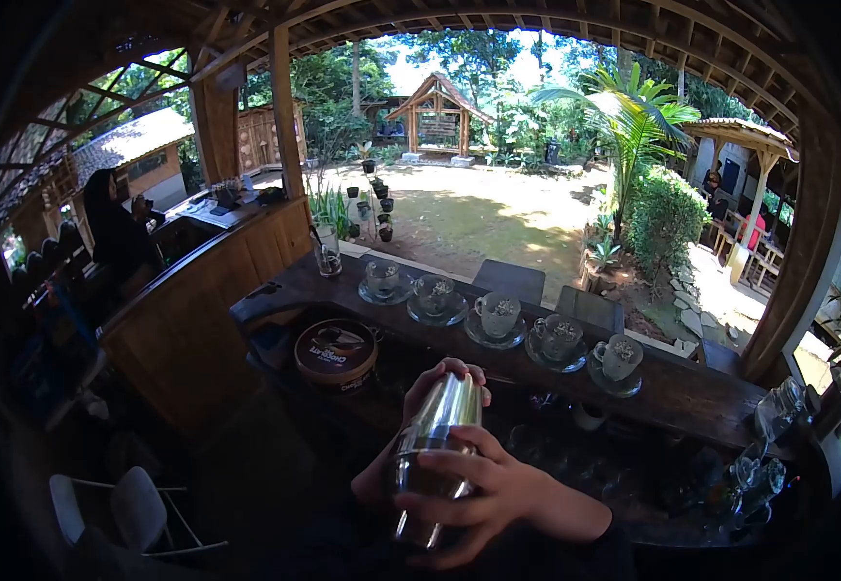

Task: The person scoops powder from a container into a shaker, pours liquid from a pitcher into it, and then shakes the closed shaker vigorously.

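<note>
Both my hands are wrapped around a shiny metal cocktail shaker [451,407], which is tilted in front of my body. My left hand [421,389] grips its far side, with the fingers curled over the upper end. Across the near side and lower body spread the fingers of my right hand [483,479], closed on the metal. Beyond the shaker, several glass cups stand in a row on glass saucers along the wooden counter, among them a middle cup [500,317]. They hold pale, crumbly-looking contents that I cannot make out.
A round brown chocolate tub [335,352] sits on the lower shelf to the left. A tall glass [328,257] stands at the counter's left end, glassware [756,481] at the right. A folding chair [138,508] is lower left. Another person [115,228] stands behind the left counter.
</note>
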Tool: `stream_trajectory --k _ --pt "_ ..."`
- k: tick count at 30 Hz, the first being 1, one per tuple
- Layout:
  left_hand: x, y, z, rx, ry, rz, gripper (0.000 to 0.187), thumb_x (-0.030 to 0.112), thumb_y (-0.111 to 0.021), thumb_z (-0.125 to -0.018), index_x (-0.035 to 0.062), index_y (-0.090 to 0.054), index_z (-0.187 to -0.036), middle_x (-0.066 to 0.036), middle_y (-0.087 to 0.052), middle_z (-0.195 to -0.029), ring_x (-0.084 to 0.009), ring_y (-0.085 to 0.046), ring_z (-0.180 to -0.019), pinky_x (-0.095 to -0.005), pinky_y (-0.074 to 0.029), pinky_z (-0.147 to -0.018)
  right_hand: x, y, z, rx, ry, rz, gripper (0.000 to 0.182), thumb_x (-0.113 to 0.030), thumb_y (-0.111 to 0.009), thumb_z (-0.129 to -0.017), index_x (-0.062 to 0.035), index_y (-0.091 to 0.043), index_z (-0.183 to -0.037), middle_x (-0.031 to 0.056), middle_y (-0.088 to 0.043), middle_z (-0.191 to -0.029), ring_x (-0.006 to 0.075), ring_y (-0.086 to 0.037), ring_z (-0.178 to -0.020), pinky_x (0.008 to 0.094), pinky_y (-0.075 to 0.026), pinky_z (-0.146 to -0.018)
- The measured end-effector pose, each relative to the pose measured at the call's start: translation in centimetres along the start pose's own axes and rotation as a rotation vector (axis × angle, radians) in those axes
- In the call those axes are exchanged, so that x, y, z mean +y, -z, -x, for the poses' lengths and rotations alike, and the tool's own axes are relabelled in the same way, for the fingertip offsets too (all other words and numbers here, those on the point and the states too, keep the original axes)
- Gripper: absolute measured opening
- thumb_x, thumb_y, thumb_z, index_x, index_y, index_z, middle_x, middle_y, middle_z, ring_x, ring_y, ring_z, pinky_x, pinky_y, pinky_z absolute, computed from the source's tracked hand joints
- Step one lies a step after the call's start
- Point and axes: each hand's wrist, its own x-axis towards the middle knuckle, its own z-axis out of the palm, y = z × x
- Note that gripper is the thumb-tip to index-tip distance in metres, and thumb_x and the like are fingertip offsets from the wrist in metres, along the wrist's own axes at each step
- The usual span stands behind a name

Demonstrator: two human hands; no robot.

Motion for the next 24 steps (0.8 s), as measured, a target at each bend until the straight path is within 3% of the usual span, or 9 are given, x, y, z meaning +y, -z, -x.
stream_trajectory --k 6,12,15,18,19,20,22,23,24 --pt "-2.7 4.0 0.4 0.549 -0.148 -0.175 0.022 0.024 -0.045 -0.093 0.0103 -0.053 -0.109 -0.003 -0.056 -0.105 -0.0215 -0.057 -0.099 -0.037 -0.053 -0.074 6.0 -0.9 4.7 0.114 -0.669 -0.02 0.044 -0.014 -0.077 -0.062 -0.0179 -0.058 -0.101 0.0109 -0.051 -0.121 0.0401 -0.047 -0.111 0.0484 -0.044 -0.088" --pt "-0.4 -1.8 -0.5 0.166 -0.016 -0.145 0.031 0.035 -0.046 -0.092 0.0071 -0.055 -0.1 -0.013 -0.054 -0.1 -0.0281 -0.057 -0.089 -0.0401 -0.051 -0.073 1.3 1.8 -0.6 -0.117 -0.022 0.079 0.047 -0.018 -0.069 -0.067 -0.0316 -0.052 -0.108 0.007 -0.052 -0.121 0.0313 -0.048 -0.113 0.0467 -0.041 -0.091" --pt "-0.7 -1.1 -0.4 0.267 0.032 -0.029 0.035 0.036 -0.044 -0.092 0.0065 -0.055 -0.106 -0.015 -0.057 -0.101 -0.0282 -0.058 -0.093 -0.042 -0.051 -0.076 1.5 2.3 0.3 -0.065 0.062 0.067 0.052 -0.023 -0.072 -0.075 -0.0173 -0.043 -0.117 0.0124 -0.049 -0.118 0.0365 -0.05 -0.109 0.0488 -0.041 -0.092" --pt "-3.3 5.5 0.6 0.089 0.107 0.482 0.032 0.027 -0.041 -0.093 0.0019 -0.053 -0.109 -0.011 -0.06 -0.105 -0.021 -0.06 -0.096 -0.0381 -0.052 -0.082 5.2 0.5 5.7 0.141 -0.579 -0.034 0.064 -0.015 -0.081 -0.059 -0.02 -0.046 -0.112 0.0151 -0.052 -0.117 0.0384 -0.05 -0.109 0.0502 -0.042 -0.088" --pt "-2.7 3.6 0.3 0.298 0.07 0.05 0.031 0.026 -0.041 -0.093 0.002 -0.053 -0.109 -0.01 -0.06 -0.104 -0.0209 -0.06 -0.096 -0.0368 -0.052 -0.083 5.7 0.6 5.4 0.217 -0.731 -0.067 0.074 -0.016 -0.085 -0.054 -0.0201 -0.043 -0.115 0.0156 -0.05 -0.118 0.0398 -0.05 -0.109 0.0506 -0.044 -0.087" --pt "-4.2 1.2 -0.1 0.574 -0.1 -0.074 0.029 0.027 -0.042 -0.092 0.0051 -0.054 -0.108 -0.01 -0.058 -0.106 -0.0199 -0.059 -0.098 -0.0356 -0.052 -0.082 4.9 1.4 4.7 0.202 -0.615 -0.104 0.06 -0.016 -0.081 -0.06 -0.0197 -0.049 -0.11 0.0154 -0.052 -0.118 0.0388 -0.048 -0.11 0.0493 -0.042 -0.089" --pt "-7.9 -2.3 -2.8 0.232 -0.587 0.445 0.029 0.03 -0.043 -0.092 0.0066 -0.054 -0.106 -0.012 -0.053 -0.108 -0.0249 -0.056 -0.098 -0.0378 -0.05 -0.085 2.2 3.0 0.3 0.0 -0.184 -0.098 0.049 -0.018 -0.076 -0.068 -0.0224 -0.053 -0.111 0.0133 -0.052 -0.121 0.0358 -0.049 -0.11 0.0469 -0.043 -0.089" --pt "-3.4 -0.7 0.7 0.14 -0.006 0.028 0.03 0.031 -0.043 -0.092 0.0068 -0.053 -0.105 -0.013 -0.051 -0.108 -0.0272 -0.055 -0.098 -0.0394 -0.049 -0.085 0.0 3.6 -1.5 -0.069 -0.039 -0.056 0.034 -0.02 -0.069 -0.073 -0.0276 -0.06 -0.104 0.0105 -0.054 -0.119 0.0336 -0.049 -0.111 0.0466 -0.042 -0.09" --pt "-2.9 -2.1 0.4 0.018 -0.02 -0.046 0.032 0.033 -0.041 -0.093 0.0051 -0.052 -0.103 -0.015 -0.051 -0.105 -0.0315 -0.055 -0.094 -0.0419 -0.048 -0.085 -0.9 3.7 -1.6 -0.08 -0.044 -0.067 0.035 -0.022 -0.069 -0.072 -0.03 -0.058 -0.105 0.0083 -0.054 -0.119 0.033 -0.049 -0.11 0.0474 -0.041 -0.091"
